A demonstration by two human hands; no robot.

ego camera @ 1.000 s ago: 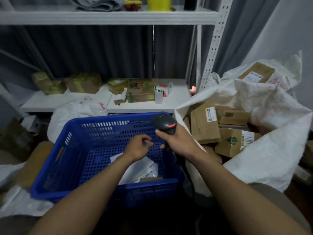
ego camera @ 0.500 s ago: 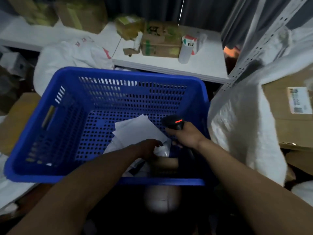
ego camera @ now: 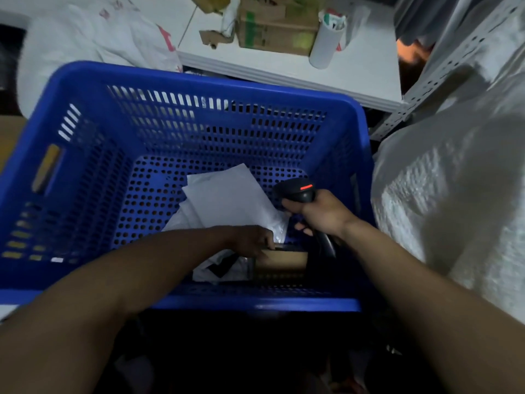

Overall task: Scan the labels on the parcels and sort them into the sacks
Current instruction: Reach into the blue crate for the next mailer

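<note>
Dim storage shelving fills the top of the frame: a white shelf (ego camera: pixel 355 72) on which a taped cardboard box (ego camera: pixel 272 32) and a white cup (ego camera: pixel 325 44) are set, with a perforated metal upright (ego camera: pixel 443 69) at the upper right. A crumpled white bag (ego camera: pixel 85 38) is seen at the upper left, and a white woven sack (ego camera: pixel 440 194) takes up the right edge.

At the centre a blue perforated basket (ego camera: pixel 181 78) is placed, just beside the sack. On its floor, towards the lower right, flat white mailers (ego camera: pixel 227 194) are piled loosely, overlapping and slightly creased. Against the near wall a small brown parcel (ego camera: pixel 284 258) is lodged, touching the mailers; it is a plain cardboard box with a dark strip along its far top edge, and no label can be made out.

The left hand (ego camera: pixel 250 240) is reached into the basket, its fingers curled over the far top edge of the brown parcel; the thumb is hidden. The right hand (ego camera: pixel 324 211) is wrapped tightly round the handle of a black scanner (ego camera: pixel 298 190), held just above the mailers with a red light showing on its head.
</note>
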